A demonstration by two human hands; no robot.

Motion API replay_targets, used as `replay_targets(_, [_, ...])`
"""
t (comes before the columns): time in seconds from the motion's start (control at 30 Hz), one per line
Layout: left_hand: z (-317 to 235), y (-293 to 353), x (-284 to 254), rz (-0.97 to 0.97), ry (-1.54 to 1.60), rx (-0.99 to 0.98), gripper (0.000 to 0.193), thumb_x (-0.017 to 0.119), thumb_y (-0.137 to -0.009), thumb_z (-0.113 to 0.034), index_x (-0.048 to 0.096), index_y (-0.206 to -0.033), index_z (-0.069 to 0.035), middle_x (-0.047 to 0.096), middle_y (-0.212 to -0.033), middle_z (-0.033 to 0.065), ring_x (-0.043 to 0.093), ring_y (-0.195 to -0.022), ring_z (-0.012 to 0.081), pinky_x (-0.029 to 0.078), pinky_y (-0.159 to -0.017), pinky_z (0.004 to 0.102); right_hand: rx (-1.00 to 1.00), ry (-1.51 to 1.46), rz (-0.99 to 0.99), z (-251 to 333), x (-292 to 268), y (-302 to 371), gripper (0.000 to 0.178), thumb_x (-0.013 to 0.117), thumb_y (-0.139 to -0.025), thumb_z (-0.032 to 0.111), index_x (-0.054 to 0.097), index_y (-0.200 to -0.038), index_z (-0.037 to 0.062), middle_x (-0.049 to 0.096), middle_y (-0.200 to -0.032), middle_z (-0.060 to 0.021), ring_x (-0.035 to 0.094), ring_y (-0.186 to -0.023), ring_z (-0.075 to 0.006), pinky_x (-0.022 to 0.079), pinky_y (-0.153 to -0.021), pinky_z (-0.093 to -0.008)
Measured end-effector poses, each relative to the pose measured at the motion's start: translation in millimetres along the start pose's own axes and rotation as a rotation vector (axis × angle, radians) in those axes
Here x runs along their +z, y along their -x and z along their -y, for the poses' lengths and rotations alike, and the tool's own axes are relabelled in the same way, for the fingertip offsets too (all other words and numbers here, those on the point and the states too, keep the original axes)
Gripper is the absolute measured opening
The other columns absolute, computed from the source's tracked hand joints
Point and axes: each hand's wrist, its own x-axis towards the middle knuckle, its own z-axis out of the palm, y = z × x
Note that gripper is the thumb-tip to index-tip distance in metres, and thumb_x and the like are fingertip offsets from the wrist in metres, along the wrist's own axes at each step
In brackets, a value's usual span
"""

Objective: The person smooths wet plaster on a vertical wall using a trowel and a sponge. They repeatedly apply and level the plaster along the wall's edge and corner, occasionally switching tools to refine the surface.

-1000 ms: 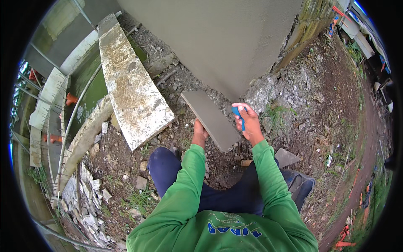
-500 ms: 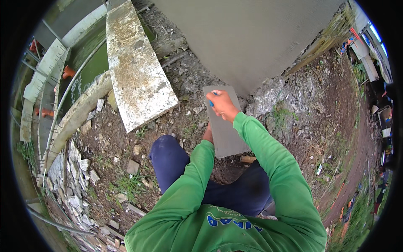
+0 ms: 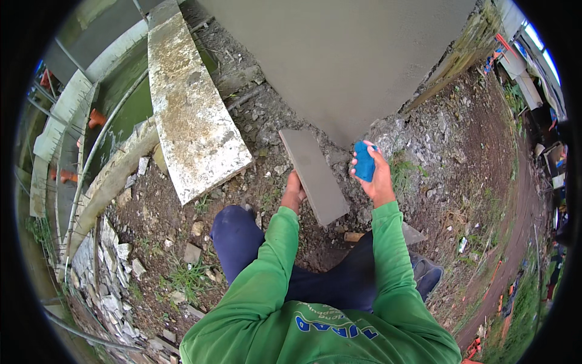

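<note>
My left hand (image 3: 293,192) is closed on the near left side of a flat grey rectangular board (image 3: 314,173). Its fingers are partly hidden by the board, which is tilted with its long edge toward me. To the right of the board and apart from it, my right hand (image 3: 380,179) is wrapped round a blue sponge (image 3: 364,161), thumb and fingertips pressed on its sides. Just beyond both hands rises a smooth grey plastered wall surface (image 3: 345,67), its lower corner close to the sponge.
A long whitish stained slab (image 3: 197,115) lies at the left, beside a curved concrete rim (image 3: 115,161) and green water (image 3: 124,100). Broken stone pieces (image 3: 109,261) are piled at lower left. A triangular grey piece (image 3: 413,233) lies by my right foot.
My right hand has moved off the board to the right, carrying the blue sponge into plain view. The board has turned more on edge in my left hand.
</note>
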Motion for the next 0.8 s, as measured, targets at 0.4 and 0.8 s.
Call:
replay_targets(0.4, [-14.4, -8.3, 13.1, 0.103, -0.173, 0.121, 0.048, 0.048, -0.1, -0.036, 0.054, -0.132, 0.0, 0.065, -0.12, 0.0153, 0.065, -0.105, 0.0329, 0.056, -0.088, 0.0467, -0.28, 0.398, -0.31, 53.0, -52.9, 105.9, 0.025, 0.063, -0.094, 0.027, 0.055, -0.112, 0.0104, 0.054, -0.082, -0.0023, 0.048, -0.06, -0.0084, 0.039, -0.046, -0.0254])
replay_targets(0.8, [-80.7, -3.0, 4.3, -0.01, -0.274, 0.261, 0.049, 0.046, -0.1, -0.037, 0.054, -0.132, -0.001, 0.064, -0.12, 0.0152, 0.063, -0.107, 0.0336, 0.054, -0.091, 0.0482, 0.042, 0.323, -0.892, -46.4, -371.2, 295.6, 0.05, 0.062, -0.081, 0.009, 0.059, -0.131, 0.0052, 0.068, -0.102, -0.0093, 0.064, -0.092, -0.0228, 0.052, -0.079, -0.0318])
